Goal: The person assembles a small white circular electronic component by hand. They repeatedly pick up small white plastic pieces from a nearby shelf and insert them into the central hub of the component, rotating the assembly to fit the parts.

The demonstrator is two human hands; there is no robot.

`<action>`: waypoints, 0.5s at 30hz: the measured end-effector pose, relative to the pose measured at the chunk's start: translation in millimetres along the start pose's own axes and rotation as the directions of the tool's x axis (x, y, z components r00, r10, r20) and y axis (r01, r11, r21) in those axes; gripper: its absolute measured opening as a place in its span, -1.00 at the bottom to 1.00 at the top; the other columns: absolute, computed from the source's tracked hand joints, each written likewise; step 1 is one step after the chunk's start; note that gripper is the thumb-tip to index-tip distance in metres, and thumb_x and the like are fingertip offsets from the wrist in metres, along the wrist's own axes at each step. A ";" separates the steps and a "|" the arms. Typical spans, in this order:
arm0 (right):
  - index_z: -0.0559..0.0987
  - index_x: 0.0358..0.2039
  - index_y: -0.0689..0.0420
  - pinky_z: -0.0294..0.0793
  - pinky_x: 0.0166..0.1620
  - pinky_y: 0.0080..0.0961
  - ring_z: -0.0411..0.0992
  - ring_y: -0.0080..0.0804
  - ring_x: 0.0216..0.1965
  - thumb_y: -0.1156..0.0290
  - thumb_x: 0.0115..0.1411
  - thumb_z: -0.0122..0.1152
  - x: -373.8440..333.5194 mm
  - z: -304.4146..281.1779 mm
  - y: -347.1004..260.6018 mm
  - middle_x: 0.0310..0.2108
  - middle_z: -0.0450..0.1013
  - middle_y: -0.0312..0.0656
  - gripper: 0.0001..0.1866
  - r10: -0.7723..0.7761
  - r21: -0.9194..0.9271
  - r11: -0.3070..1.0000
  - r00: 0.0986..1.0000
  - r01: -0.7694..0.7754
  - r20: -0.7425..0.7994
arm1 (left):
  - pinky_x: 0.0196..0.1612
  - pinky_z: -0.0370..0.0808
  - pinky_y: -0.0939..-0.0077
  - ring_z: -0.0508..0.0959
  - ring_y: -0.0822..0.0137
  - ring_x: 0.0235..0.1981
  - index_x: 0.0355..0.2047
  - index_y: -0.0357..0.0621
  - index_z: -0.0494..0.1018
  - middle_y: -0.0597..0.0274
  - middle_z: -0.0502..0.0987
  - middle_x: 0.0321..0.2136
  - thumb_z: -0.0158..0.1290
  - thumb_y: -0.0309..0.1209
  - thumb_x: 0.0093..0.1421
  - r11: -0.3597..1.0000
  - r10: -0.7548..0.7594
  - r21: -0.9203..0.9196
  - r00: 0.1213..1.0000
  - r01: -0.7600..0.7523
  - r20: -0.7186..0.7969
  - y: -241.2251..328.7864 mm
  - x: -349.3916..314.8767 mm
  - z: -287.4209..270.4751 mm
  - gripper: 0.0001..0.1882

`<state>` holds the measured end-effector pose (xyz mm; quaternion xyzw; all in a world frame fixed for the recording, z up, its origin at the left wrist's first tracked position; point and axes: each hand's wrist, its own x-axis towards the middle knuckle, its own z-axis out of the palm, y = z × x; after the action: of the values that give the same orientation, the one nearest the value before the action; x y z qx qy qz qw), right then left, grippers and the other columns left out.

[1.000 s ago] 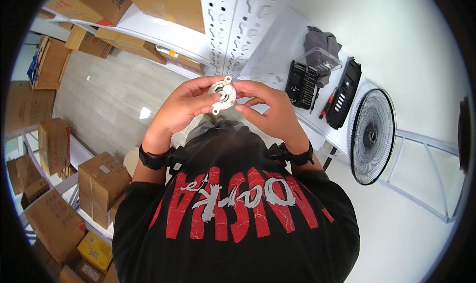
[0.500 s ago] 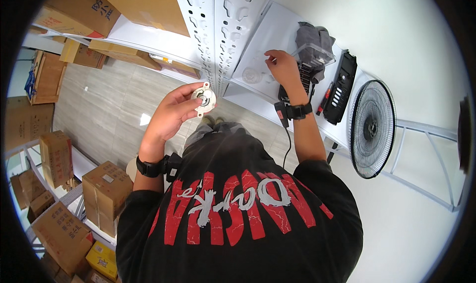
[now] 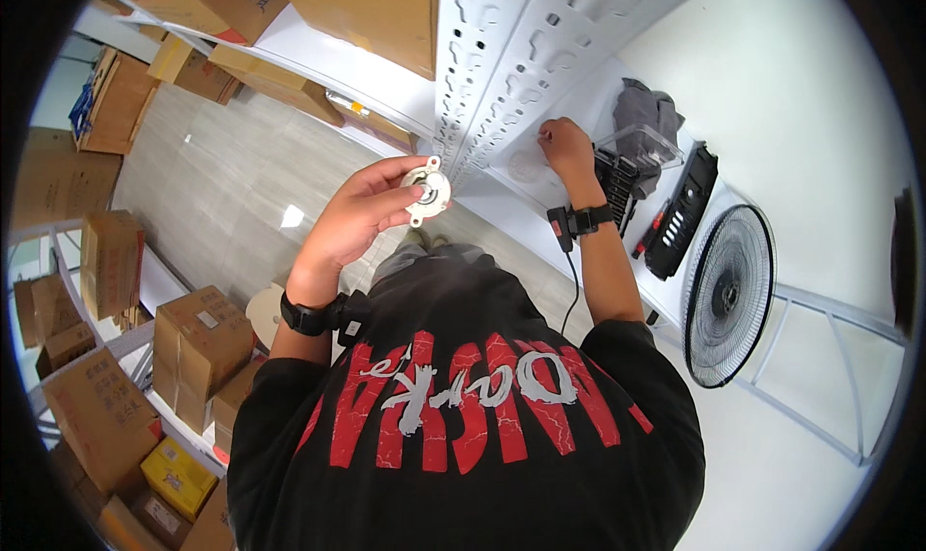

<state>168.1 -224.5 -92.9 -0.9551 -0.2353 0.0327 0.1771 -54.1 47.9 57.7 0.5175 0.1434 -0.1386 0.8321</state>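
Observation:
My left hand [image 3: 359, 211] grips a round off-white plastic housing [image 3: 440, 186] with two screw ears and a ring-shaped middle. The thumb lies across its face. Over the white shelf on the right, my right hand [image 3: 569, 151] has its fingers bent together. Whatever they may pinch is too small to make out. A pale round piece [image 3: 526, 167] lies on the shelf beside those fingers. Just right of the hand sits a black slotted tool holder [image 3: 615, 173], partly covered by the wrist.
Grey cloth [image 3: 644, 107] and a clear plastic tray [image 3: 656, 141] lie beyond the right hand. A long black case [image 3: 683, 213], a red tool [image 3: 644, 244] and a black fan grille [image 3: 729, 295] stand rightward. A perforated post [image 3: 492, 54] rises ahead; boxes [image 3: 198, 344] fill left shelves.
The view has shifted, so shelf and post sit further right. My right hand's fingers have curled in more. The left hand keeps its hold on the housing.

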 end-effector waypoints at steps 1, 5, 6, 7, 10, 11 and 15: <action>0.64 -0.35 0.06 0.51 -0.17 -0.20 0.50 -0.02 -0.23 0.35 0.04 0.24 1.4 -0.5 0.5 -0.29 0.51 -0.07 -0.85 0.015 -0.005 1.000 1.000 -0.015 0.022 | 0.10 0.54 0.35 0.56 0.20 0.01 0.20 -0.38 0.26 0.01 0.49 0.02 -0.05 -0.55 0.30 1.000 -0.006 0.006 1.000 0.006 0.012 1.2 1.2 -1.3 -0.54; 0.64 -0.35 0.11 0.51 -0.18 -0.19 0.51 -0.03 -0.26 0.34 0.05 0.22 -1.8 -10.1 1.0 -0.34 0.54 -0.04 -0.82 0.039 -0.016 0.999 0.999 -0.039 -0.019 | 0.08 0.54 0.38 0.57 0.21 0.00 0.21 -0.36 0.26 0.02 0.49 0.02 -0.04 -0.55 0.30 1.000 0.004 0.006 1.000 -0.005 0.026 4.6 1.8 -2.6 -0.54; 0.64 -0.35 0.13 0.51 -0.19 -0.19 0.52 -0.03 -0.27 0.34 0.05 0.22 -4.3 -16.8 2.3 -0.35 0.55 -0.03 -0.81 0.047 0.014 0.999 0.999 -0.047 -0.023 | 0.07 0.54 0.39 0.57 0.21 -0.01 0.21 -0.35 0.26 0.02 0.50 0.02 -0.04 -0.55 0.30 1.000 0.010 0.003 0.999 -0.010 0.031 6.3 0.9 -2.0 -0.54; 0.64 -0.35 0.14 0.51 -0.20 -0.19 0.53 -0.03 -0.28 0.33 0.05 0.22 -7.8 -26.2 0.1 -0.36 0.56 -0.03 -0.80 0.058 0.041 0.998 0.998 -0.056 -0.028 | 0.06 0.54 0.40 0.58 0.21 -0.01 0.21 -0.34 0.26 0.02 0.50 0.02 -0.04 -0.55 0.30 1.000 0.015 -0.002 0.999 -0.015 0.039 7.6 0.7 -1.2 -0.54; 0.66 -0.30 0.15 0.53 -0.24 -0.27 0.55 -0.09 -0.35 0.33 0.05 0.24 -25.6 -64.7 -22.2 -0.36 0.57 -0.02 -0.77 0.104 0.175 0.980 0.992 -0.091 -0.068 | 0.03 0.55 0.43 0.58 0.22 -0.02 0.21 -0.31 0.28 0.05 0.51 -0.01 -0.03 -0.53 0.31 0.999 0.030 0.019 0.998 -0.031 0.057 9.3 2.3 1.5 -0.55; 0.66 -0.29 0.15 0.53 -0.27 -0.32 0.56 -0.16 -0.38 0.35 0.07 0.24 -31.5 -77.3 -31.1 -0.36 0.58 -0.04 -0.78 0.089 0.216 0.974 0.992 -0.069 -0.086 | 0.01 0.56 0.44 0.59 0.22 -0.03 0.20 -0.31 0.28 0.06 0.52 -0.01 -0.03 -0.53 0.31 0.999 0.030 0.030 0.998 -0.031 0.060 11.3 2.6 3.4 -0.55; 0.66 -0.25 0.18 0.51 -0.36 -0.54 0.55 -0.45 -0.45 0.47 0.12 0.26 -59.0 -119.1 -72.4 -0.39 0.60 -0.14 -0.82 0.069 0.555 0.831 0.996 -0.023 -0.061 | -0.03 0.57 0.49 0.59 0.24 -0.03 0.19 -0.30 0.29 0.09 0.53 -0.04 -0.02 -0.53 0.31 0.998 0.022 0.063 0.995 -0.028 0.093 15.7 5.4 9.8 -0.57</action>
<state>101.5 -230.3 42.9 -0.8689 -0.1855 0.0660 0.4541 -42.3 45.3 72.7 0.5388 0.0941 -0.1565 0.8224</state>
